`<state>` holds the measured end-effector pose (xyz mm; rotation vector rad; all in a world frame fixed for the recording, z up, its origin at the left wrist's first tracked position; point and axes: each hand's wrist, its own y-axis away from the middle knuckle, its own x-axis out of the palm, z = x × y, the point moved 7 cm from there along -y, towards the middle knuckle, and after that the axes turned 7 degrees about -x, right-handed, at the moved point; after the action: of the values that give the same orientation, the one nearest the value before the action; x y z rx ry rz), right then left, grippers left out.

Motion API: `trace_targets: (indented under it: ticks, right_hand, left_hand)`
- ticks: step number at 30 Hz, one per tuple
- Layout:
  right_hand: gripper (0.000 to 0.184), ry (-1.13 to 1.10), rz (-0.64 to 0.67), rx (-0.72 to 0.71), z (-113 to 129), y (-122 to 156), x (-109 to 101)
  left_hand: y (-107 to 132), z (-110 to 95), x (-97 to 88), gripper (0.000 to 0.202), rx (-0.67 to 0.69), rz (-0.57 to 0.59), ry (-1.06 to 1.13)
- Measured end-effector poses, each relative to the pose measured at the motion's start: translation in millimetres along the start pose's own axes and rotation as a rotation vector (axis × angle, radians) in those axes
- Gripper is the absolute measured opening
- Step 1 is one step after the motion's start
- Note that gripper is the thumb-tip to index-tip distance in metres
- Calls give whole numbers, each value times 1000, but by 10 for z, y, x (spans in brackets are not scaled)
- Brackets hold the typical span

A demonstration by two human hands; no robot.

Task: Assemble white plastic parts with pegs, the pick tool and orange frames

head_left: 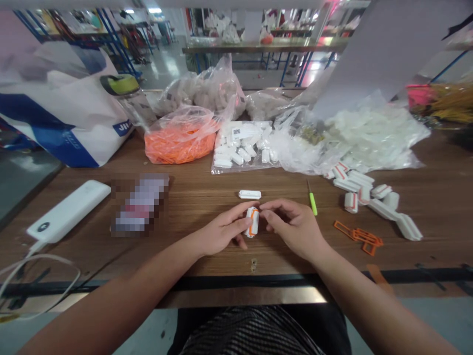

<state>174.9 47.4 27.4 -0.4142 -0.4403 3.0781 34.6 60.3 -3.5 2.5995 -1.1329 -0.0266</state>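
A small white plastic case with an orange rectangular band [253, 222] around it is gripped between the thumb and fingers of my left hand [218, 234]. The case is held near the front middle of the table. My right hand [293, 224] is at its right side, with thumb and index finger drawn together by the upper right corner. Whether those fingertips pinch the band's edge or something small is too fine to make out. Just beyond my hands lies another white case [250, 195]. A screwdriver with a bright green handle [313, 203] rests to the right.
Loose orange bands [360, 236] and several white cases [384, 207] lie on the right. Along the back are a bag of orange parts [181, 143], a bag of white cases [240, 148] and a bag of translucent parts [373, 133]. A power bank [70, 209] and phone [142, 202] lie left.
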Motion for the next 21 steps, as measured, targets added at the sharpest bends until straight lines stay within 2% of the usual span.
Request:
trace_targets:
  ticks: [4,10,14,17,19,21]
  right_hand:
    - [11,220,41,-201,167,35,41]
    - [13,461,174,-329,274,105,135]
    - [23,370,240,-347,306,104,143]
    - [27,278,174,-370,322,100,97]
    - [25,270,106,-402,336,110,73]
    - [21,278,93,-435,350,130,96]
  left_hand:
    - [5,-11,-2,51,23,-10,-49]
    - [53,-45,63,45,69,31,-173]
    - [5,3,-7,49,16,9,3]
    - [-39,42,-84,48,-29,-18,188]
    - [-55,49,-114,47,-36,-23,285]
    - [-60,50,-129,46,-33,-22,353]
